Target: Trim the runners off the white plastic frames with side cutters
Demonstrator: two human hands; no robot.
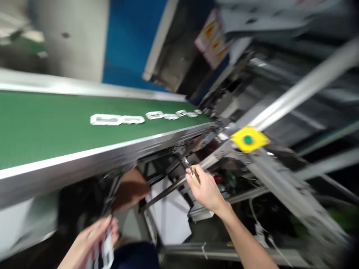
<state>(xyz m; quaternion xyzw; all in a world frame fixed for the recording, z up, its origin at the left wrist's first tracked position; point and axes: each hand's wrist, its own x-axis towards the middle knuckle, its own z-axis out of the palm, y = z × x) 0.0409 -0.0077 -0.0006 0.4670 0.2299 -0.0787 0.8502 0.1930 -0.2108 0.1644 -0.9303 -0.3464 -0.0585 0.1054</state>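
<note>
Right hand [207, 191]: fingers closed round a beige-handled metal tool [195, 179], metal end left clear, likely for control. Left hand [94, 237]: fingers pinch flat white slotted pieces [107, 251], probably to keep them bunched; count blurred. Beyond the fingers, matching white pieces [106, 119] lie strung along the green conveyor belt [56, 134].

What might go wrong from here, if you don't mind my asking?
The tool in the right hand points toward the dark framework under the belt, so it could snag there. The white pieces dangling from the left hand might slip or catch on something.
</note>
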